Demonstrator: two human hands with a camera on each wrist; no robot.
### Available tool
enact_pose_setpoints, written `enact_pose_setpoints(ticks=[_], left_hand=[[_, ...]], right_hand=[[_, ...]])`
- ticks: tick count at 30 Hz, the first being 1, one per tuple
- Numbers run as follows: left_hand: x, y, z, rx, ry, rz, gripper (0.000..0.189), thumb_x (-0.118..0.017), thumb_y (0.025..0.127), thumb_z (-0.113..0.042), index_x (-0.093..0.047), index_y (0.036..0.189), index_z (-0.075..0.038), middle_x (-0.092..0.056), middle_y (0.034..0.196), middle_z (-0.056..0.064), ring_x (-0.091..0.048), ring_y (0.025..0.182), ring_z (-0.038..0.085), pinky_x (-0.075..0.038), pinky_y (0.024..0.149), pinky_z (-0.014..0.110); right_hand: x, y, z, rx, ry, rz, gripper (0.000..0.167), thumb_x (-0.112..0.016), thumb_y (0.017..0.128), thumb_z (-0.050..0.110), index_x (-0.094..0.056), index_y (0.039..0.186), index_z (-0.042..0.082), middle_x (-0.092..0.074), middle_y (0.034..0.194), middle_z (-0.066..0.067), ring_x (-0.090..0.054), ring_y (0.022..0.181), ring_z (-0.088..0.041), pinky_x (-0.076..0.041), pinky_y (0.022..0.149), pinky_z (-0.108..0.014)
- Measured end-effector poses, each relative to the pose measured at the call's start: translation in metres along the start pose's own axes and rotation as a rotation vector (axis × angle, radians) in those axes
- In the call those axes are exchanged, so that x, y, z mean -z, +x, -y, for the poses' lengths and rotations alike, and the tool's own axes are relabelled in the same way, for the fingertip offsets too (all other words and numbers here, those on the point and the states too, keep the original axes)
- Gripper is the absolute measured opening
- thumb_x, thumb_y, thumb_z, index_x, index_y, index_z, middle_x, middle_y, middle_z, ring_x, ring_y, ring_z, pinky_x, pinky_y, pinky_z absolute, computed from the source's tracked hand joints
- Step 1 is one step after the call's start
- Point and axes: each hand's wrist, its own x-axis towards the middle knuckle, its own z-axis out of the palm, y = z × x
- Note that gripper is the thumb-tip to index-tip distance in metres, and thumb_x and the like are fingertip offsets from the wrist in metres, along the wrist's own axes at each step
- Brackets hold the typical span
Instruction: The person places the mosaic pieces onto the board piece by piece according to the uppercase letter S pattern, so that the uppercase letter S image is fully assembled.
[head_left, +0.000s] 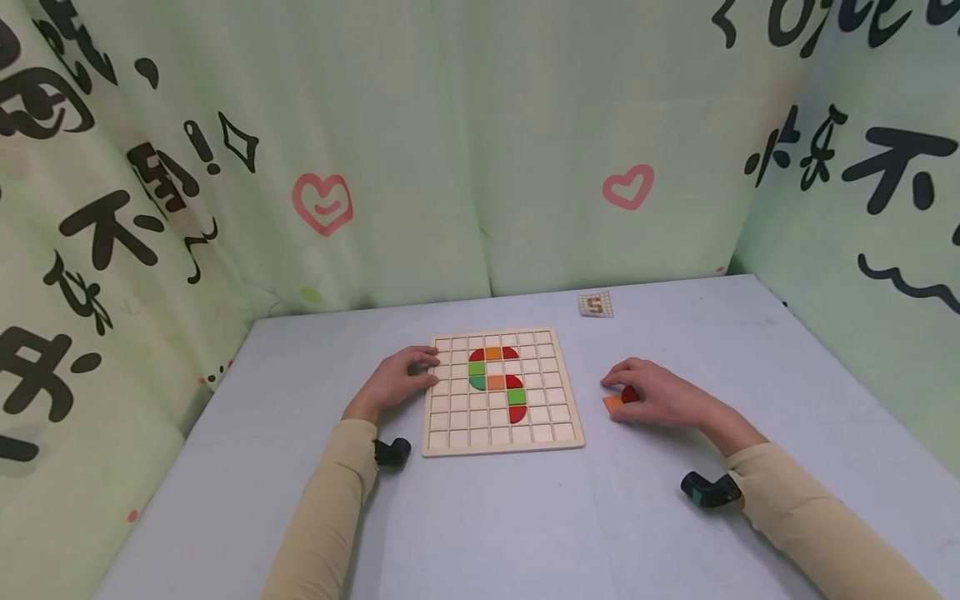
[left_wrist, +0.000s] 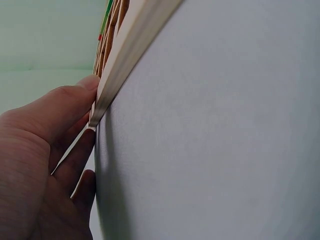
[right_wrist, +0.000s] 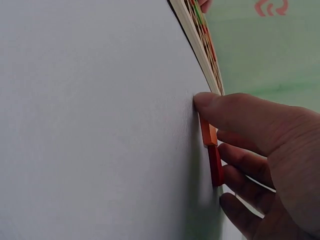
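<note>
A square wooden grid board lies on the table. Red quarter-round, orange square and green tiles sit in its middle cells, forming an S-like line. My left hand is at the board's left edge, thumb and fingertips touching the rim; the left wrist view shows the thumb against that rim. To the right of the board, my right hand is low over the table and pinches an orange tile between thumb and forefinger. A red piece adjoins the orange one, beside the other fingers.
A small patterned card lies at the back of the table, behind the board to the right. A pale green curtain with black writing and hearts hangs around the table's back and sides.
</note>
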Motion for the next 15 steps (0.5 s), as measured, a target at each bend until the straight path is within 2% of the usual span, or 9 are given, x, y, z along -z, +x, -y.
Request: enact_pose_setpoints(ticks=[7, 15], left_hand=[[0.0004, -0.0018, -0.0008, -0.003, 0.001, -0.002, 0.035, -0.072, 0.092, -0.018, -0.068, 0.124, -0.005, -0.054, 0.148, 0.007, -0.039, 0.147, 0.030, -0.029, 0.123, 0.047], [0.0007, -0.0017, -0.0004, -0.011, 0.001, -0.002, 0.036, -0.072, 0.092, -0.018, -0.068, 0.125, -0.005, -0.054, 0.148, 0.007, -0.039, 0.146, 0.030, -0.029, 0.123, 0.047]], right_hand=[[-0.0018, 0.0020, -0.0005, 0.034, -0.004, -0.044, 0.017, -0.073, 0.090, 0.013, -0.073, 0.106, 0.011, -0.065, 0.112, -0.007, -0.057, 0.097, -0.019, -0.054, 0.084, -0.036], [-0.0053, 0.0072, -0.0034, 0.039, -0.025, -0.068, 0.023, -0.074, 0.089, 0.012, -0.074, 0.111, 0.007, -0.067, 0.111, -0.008, -0.059, 0.094, -0.018, -0.055, 0.082, -0.035]])
